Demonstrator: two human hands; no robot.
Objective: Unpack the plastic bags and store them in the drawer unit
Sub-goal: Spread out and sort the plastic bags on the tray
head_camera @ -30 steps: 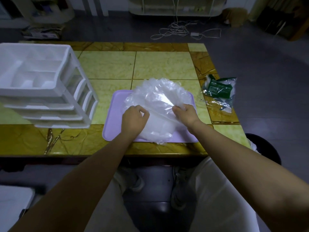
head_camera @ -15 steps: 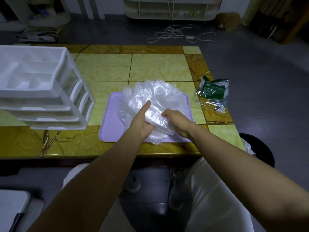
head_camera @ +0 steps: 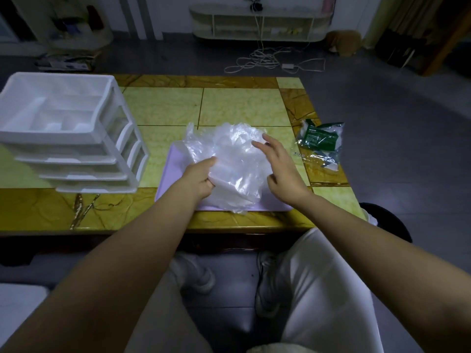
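Now the left hand (head_camera: 197, 178) pinches the bags (head_camera: 229, 159) on the tray (head_camera: 168, 179); right hand (head_camera: 281, 166) hovers, fingers spread. Next, likely carrying them to the drawers (head_camera: 76, 138) at nine o'clock.

This is a home — a living room by the look of it; the person sits at a low counter (head_camera: 163, 108) topped with yellow-green marble-patterned tiles framed in brown, the sort found as a coffee table; at twelve o'clock a low white shelf unit (head_camera: 257, 24) stands against the wall, with a tangle of white cable (head_camera: 265, 59) and a power adapter loose on the dark grey floor before it; at ten o'clock another pale stand (head_camera: 76, 31) holds small household odds; at two o'clock wooden furniture (head_camera: 423, 39) closes the corner — a dim, domestic, lived-in room.
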